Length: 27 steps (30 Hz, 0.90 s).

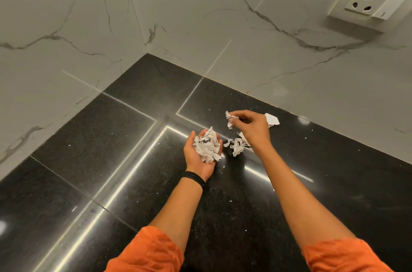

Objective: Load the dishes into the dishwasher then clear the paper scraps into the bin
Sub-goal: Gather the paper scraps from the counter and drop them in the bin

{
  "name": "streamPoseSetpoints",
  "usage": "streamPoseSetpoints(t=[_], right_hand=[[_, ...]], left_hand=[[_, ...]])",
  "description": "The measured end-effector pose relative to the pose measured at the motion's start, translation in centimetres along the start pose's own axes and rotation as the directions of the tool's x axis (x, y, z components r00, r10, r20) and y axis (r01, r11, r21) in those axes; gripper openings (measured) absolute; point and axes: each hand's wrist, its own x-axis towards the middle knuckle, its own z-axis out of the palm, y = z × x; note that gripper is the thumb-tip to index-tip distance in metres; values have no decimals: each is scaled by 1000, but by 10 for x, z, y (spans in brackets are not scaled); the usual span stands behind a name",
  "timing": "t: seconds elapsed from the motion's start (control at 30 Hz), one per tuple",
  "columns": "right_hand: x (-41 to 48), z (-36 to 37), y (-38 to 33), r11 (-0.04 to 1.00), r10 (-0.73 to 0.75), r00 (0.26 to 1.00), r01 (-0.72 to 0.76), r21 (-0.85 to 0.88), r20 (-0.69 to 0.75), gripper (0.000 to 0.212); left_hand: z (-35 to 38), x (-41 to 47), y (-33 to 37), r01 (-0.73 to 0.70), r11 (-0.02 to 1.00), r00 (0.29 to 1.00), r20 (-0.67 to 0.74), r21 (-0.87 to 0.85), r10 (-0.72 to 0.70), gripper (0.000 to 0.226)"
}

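so, at the far left there is only marble wall and the black counter, speckled with paper crumbs too small to pick up singly. next comes the left hand, a dark band on its wrist. it is turned palm up and cupped, with the fingers bent up round a pile of crumpled scraps. it sits low and level over the counter, seemingly as a bowl so nothing spills. just right of it, the right hand hangs above the counter, thumb and forefinger pinched together on one scrap. the scrap dangles clear of the surface and close to the pile, so a drop into the palm looks like the next move. under that wrist a small heap lies on the counter, apart from both hands. behind the hand a flat torn piece rests near the wall. far right, a socket sits in the wall. neither bin nor dishwasher shows, so the dishes step cannot be judged. the gathering looks over half done, with the heap, the piece and the crumbs to go.
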Motion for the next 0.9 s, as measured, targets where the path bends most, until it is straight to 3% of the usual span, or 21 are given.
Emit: streamPoseSetpoints(t=[0.1, 0.17, 0.23, 0.33, 0.57, 0.63, 0.7, 0.8, 0.9], right_hand=[[-28, 12, -16, 999, -20, 987, 12, 47, 157, 18], [-47, 24, -13, 983, -46, 971, 87, -164, 236, 20], [-63, 33, -9, 885, -127, 948, 241, -398, 291, 22], [-75, 37, -9, 800, -254, 914, 383, -462, 317, 19], [-53, 18, -16, 942, -166, 978, 196, -273, 126, 22], [-46, 5, -10, 945, -126, 991, 136, -296, 51, 24], [-38, -8, 1, 891, -74, 993, 105, -442, 88, 30], [-36, -17, 16, 688, 108, 937, 171, -705, 332, 46], [-43, -10, 30, 613, 86, 903, 286, -737, 422, 44]], left_hand=[[3, -8, -9, 34, 999, 999, 39, 33, -35, 39], [4, -11, -14, 52, 995, 997, 49, 80, -56, 42], [3, -13, -16, 58, 993, 998, 32, 106, -61, 39], [0, -17, -18, 60, 995, 997, 41, 74, -63, 36], [-1, -17, -14, 55, 998, 994, 98, 19, -56, 35], [-1, -14, -12, 41, 999, 996, 83, -6, -40, 35], [-3, -13, -10, 32, 999, 997, 75, -21, -30, 36], [-9, -10, -8, 33, 999, 998, 56, -36, -31, 36], [-13, -7, -8, 32, 999, 999, 43, -28, -31, 37]])
